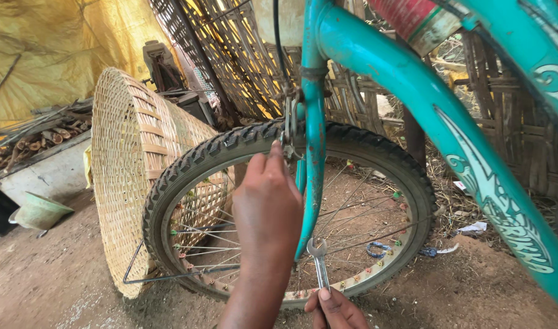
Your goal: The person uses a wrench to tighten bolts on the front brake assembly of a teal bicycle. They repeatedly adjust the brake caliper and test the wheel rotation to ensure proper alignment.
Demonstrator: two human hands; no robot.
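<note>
Teal steel bicycle fork (315, 152) over black knobbly tyre (230, 146) | left hand (268, 207) pinching shut on brake caliper (289, 131) above tyre | right hand (337, 307) closing around silver spanner (319, 262) beside fork foot | risk: spanner slipping into spokes (358, 225), fingers getting nicked | packages, signs: none showing; pale swirl decal (498, 195) on frame right of fork

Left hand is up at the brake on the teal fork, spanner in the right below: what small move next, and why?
Probably raise the silver open-ended spanner to the rim brake. The right hand holds it low beside the teal fork, clear of any fastener, while the left hand has its fingers already at the brake above the black knobbly tyre.
</note>
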